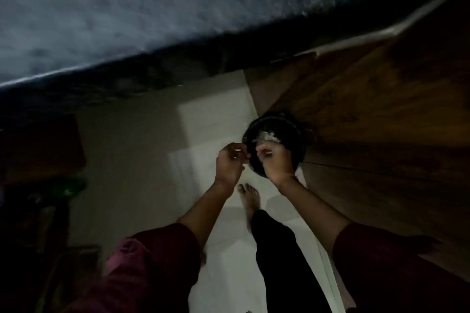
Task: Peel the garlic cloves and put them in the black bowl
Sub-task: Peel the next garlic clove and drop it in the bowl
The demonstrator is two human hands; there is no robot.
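The scene is dim. A black bowl [295, 134] sits at the edge of a brown wooden surface [381, 122], with pale garlic pieces or skins [267, 136] inside it. My right hand [276, 161] is over the near rim of the bowl with curled fingers, pinching something small and pale. My left hand [230, 161] is just left of the bowl, fingers curled around a small pale piece that looks like a garlic clove [237, 151]. The two hands nearly touch.
A white tiled floor [203, 134] lies below, with a bare foot [249, 195] and a dark trouser leg on it. A grey mottled wall [152, 7] fills the top. Dark furniture and a green object [72, 186] stand at the left.
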